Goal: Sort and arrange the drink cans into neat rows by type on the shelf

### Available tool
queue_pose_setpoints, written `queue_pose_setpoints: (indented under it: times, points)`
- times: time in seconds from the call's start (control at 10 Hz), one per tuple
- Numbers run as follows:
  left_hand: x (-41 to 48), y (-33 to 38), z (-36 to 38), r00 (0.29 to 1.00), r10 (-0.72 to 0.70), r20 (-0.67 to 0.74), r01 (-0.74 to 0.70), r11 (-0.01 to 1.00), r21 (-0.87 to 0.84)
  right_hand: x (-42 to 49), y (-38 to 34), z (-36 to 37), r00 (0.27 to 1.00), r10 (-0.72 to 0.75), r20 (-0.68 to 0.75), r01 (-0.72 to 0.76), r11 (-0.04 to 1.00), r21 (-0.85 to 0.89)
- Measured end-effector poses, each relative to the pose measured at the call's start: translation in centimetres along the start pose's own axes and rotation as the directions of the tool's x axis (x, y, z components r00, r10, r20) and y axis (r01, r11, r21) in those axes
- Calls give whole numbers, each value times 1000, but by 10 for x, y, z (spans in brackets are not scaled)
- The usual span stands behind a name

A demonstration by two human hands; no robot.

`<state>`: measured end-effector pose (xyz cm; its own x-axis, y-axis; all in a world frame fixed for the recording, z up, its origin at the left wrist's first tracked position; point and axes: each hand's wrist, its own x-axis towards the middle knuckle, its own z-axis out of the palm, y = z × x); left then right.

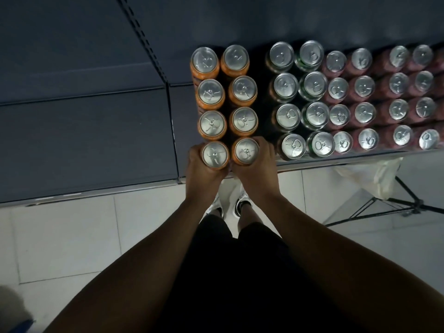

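Left of the orange cans (225, 102): bare dark shelf (84, 131), nothing stocked there, only a slotted upright (141, 37) running back at a slant.

Orange cans themselves: two columns, four deep, tops level and touching, standing as a tidy block. Front pair at the shelf lip, each gripped. Left hand (204, 171) wrapped around the front left orange can (215, 155), fingers curled on its outer wall, thumb hidden. Right hand (258, 169) wrapped around the front right orange can (246, 151), fingers (265, 146) closed over its far side. Both wrists low and near together, forearms reaching forward and converging from the body, palms turned inward toward one another. Looks like squaring off the last row, or seating these two in line.

Right of the orange cans, past a dark gap: a column of dark-bodied cans (287, 102), then a column of green cans (314, 100), then four columns of red cans (382, 97), all four deep and fairly straight.

Judging by this, sorting by type nearly finished; left to do, at most, nudging the front orange pair flush. Anything beyond the right edge, impossible to tell.

Below the shelf, right of the hands: pale plastic bag (374, 174) and black stand legs (396, 200) on tiled floor (72, 236).
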<state>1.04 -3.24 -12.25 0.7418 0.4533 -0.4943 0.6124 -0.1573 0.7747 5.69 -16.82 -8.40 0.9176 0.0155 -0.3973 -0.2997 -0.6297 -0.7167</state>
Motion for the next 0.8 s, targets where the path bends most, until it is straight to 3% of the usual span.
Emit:
queue_pose_setpoints:
  times: [0.2,0.4,0.6,0.8]
  points:
    - [-7,5,-4,999,49,20,-48,998,-47,-1,-2,0,999,-8,44,9,1000,-12]
    - [-12,13,-31,970,66,234,-26,985,-171,-1,-14,-14,994,15,108,-17,1000,26]
    - [-12,27,-65,977,51,206,-31,995,-100,5,-43,-32,998,-44,36,42,997,64]
    - [-9,45,-80,978,175,115,-182,982,54,8,-64,-53,992,-120,36,124,980,-155]
